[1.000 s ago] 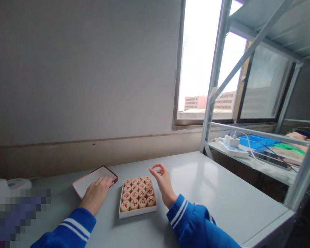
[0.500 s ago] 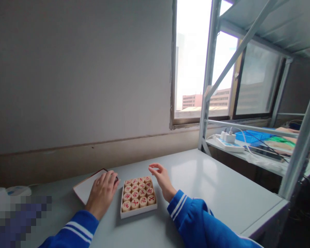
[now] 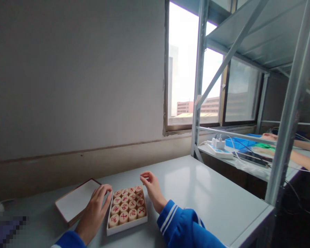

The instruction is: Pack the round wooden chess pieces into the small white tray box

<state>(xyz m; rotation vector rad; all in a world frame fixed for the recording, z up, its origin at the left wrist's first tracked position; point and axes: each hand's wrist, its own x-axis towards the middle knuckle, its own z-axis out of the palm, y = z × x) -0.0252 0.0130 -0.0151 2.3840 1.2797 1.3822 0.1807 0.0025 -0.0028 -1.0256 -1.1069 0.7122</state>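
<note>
An open white box (image 3: 127, 225) on the grey desk holds rows of round wooden Chinese chess pieces (image 3: 124, 206) with red characters. My left hand (image 3: 96, 205) hovers at the box's left side, fingers bent and thumb apart, with nothing seen in it. To its left lies the box lid (image 3: 76, 199), white inside with a dark red rim, partly covered by that hand and wrist. By the far right corner of the box is my right hand (image 3: 153, 189); its fingers are loosely curved, a gap shows to the thumb, and it holds nothing I can see.
Right of the desk (image 3: 209, 196) rises a metal rack (image 3: 196, 103). Behind it, a second table carries a power strip (image 3: 219, 151), a blue tray (image 3: 237, 142) and cables. Another person's arms (image 3: 299, 158) reach over that table. A wall and window stand behind.
My left hand has come off the lid and moved toward the left side of the box. My right hand stays near the box's far right corner. The view has turned slightly right.
</note>
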